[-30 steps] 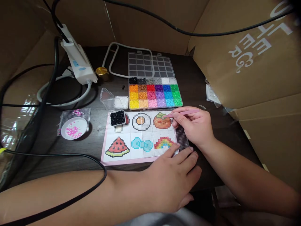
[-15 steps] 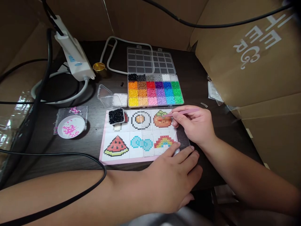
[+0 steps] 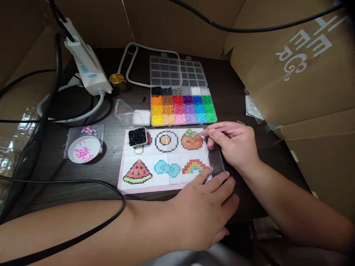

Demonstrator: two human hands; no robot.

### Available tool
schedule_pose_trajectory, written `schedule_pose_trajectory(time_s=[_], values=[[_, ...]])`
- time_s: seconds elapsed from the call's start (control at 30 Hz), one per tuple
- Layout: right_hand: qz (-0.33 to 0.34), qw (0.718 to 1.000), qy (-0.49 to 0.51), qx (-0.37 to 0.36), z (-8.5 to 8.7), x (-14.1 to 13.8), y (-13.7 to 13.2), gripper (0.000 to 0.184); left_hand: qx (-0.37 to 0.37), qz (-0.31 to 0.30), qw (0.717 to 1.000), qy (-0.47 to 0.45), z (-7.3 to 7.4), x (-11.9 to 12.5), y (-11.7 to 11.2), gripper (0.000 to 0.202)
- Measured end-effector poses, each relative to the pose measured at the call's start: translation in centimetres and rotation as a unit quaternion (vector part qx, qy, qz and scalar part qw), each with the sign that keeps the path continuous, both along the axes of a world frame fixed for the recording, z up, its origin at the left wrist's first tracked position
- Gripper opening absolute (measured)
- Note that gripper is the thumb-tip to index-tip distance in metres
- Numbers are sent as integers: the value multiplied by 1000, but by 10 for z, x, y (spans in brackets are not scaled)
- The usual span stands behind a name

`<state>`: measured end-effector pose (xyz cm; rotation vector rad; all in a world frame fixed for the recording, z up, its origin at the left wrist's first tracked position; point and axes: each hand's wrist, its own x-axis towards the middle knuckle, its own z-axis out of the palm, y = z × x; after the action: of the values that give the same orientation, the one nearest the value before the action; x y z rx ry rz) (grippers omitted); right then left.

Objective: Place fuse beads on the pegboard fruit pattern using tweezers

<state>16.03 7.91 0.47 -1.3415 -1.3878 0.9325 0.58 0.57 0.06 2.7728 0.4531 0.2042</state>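
Note:
Pink tweezers (image 3: 225,128) are pinched in my right hand (image 3: 234,146), their tips over the orange tomato-like picture (image 3: 192,141) on the pattern sheet (image 3: 161,184). Whether a bead sits in the tips is too small to tell. My left hand (image 3: 206,207) lies with fingers spread on the lower right of a clear pegboard (image 3: 174,181), beside the rainbow picture (image 3: 194,168). The pegboard covers the right part of the sheet. A small box of black beads (image 3: 137,136) stands on the sheet's upper left, above the watermelon picture (image 3: 138,173).
Behind the sheet lies an open compartment box (image 3: 183,107) of coloured beads. A small box of white beads (image 3: 141,117) stands beside it. At left, a dish (image 3: 94,144) of pink and white beads rests on another pegboard (image 3: 72,131). A power strip (image 3: 88,70), cables and cardboard walls surround the desk.
My right hand has shifted slightly right with the tweezers, whose tips moved a little up and right over the orange picture. My left hand stays put.

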Motion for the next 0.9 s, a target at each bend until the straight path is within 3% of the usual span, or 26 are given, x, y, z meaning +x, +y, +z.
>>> schedule_pose_trajectory(time_s=[0.9], values=[[-3, 1000, -6, -14, 2, 2, -1, 12, -3, 3, 1000, -2, 1, 0, -1, 57]])
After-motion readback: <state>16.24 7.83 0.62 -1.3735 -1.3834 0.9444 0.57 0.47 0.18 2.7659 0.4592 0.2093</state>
